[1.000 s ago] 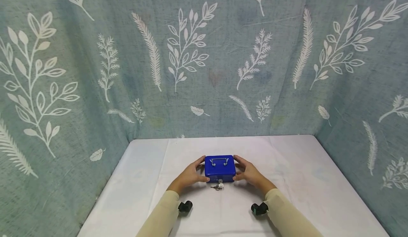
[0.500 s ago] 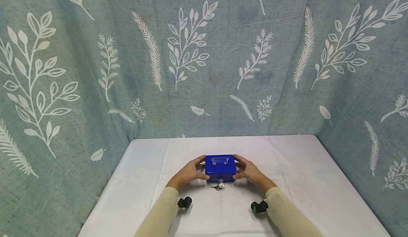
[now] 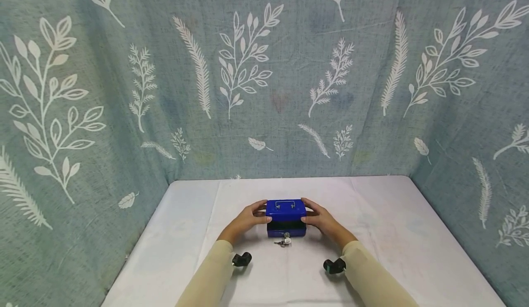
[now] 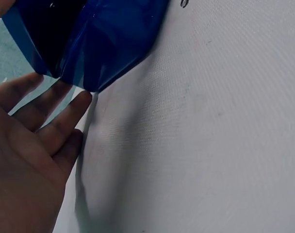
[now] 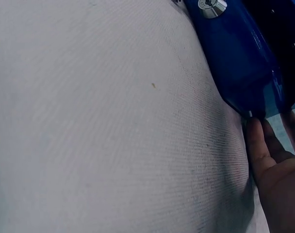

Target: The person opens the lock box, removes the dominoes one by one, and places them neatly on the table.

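Observation:
A blue metal cash box (image 3: 286, 233) sits on the white-covered table, its lid (image 3: 285, 212) partly raised so that a dark gap shows along the front. A folding metal handle (image 3: 285, 203) lies on the lid. My left hand (image 3: 245, 220) holds the lid's left side, thumb at its front edge and fingers toward the back. On the opposite side my right hand (image 3: 324, 220) grips the lid likewise. The wrist views show fingers of each hand against the box's sides. The right wrist view shows the round lock (image 5: 212, 7); the box's inside is too dark to make out.
Small keys with a white tag (image 3: 284, 242) hang or lie at the box's front by the lock. White cloth covers the table (image 3: 198, 261). A grey-green leaf-patterned curtain (image 3: 281, 114) surrounds its back and sides. A black wrist camera (image 3: 242, 259) sits below the left hand.
The lid was closed in both earlier frames; now its front edge has risen. Both thumbs have moved up with it, while the box's base has stayed in place.

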{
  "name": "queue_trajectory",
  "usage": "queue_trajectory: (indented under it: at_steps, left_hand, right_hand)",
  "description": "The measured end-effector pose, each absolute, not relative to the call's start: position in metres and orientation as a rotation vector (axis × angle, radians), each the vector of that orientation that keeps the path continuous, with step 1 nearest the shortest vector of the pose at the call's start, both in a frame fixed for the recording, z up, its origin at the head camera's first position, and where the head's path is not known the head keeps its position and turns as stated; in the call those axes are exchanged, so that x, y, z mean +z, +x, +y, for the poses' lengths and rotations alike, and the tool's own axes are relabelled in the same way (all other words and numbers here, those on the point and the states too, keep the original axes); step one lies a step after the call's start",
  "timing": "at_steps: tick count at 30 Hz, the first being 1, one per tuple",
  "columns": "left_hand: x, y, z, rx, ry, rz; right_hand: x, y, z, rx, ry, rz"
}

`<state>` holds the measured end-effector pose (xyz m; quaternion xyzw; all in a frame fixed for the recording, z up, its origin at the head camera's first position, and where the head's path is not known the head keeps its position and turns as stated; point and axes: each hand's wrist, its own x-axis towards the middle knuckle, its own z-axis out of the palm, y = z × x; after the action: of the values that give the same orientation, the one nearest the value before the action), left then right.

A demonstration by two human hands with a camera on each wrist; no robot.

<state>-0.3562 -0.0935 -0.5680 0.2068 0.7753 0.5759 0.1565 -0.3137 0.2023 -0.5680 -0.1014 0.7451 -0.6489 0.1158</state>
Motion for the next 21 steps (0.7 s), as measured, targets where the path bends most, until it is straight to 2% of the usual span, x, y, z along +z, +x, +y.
queue_trajectory:
  at_steps: [8,15,21]
  left_hand:
    - [-0.571,-0.355,-0.087,1.708,0.572,2.272]
    - [-0.567,-0.355,-0.078,1.709,0.492,2.376]
    - [-0.568,-0.352,-0.072,1.748,0.381,2.442]
  right_hand:
    - [-0.567,-0.315,0.2,-1.981,-0.244,2.11]
    - [-0.567,-0.318,0.195,-1.998,-0.152,2.14]
    - [-0.57,-0.314,0.194,-1.919,-0.179,2.264]
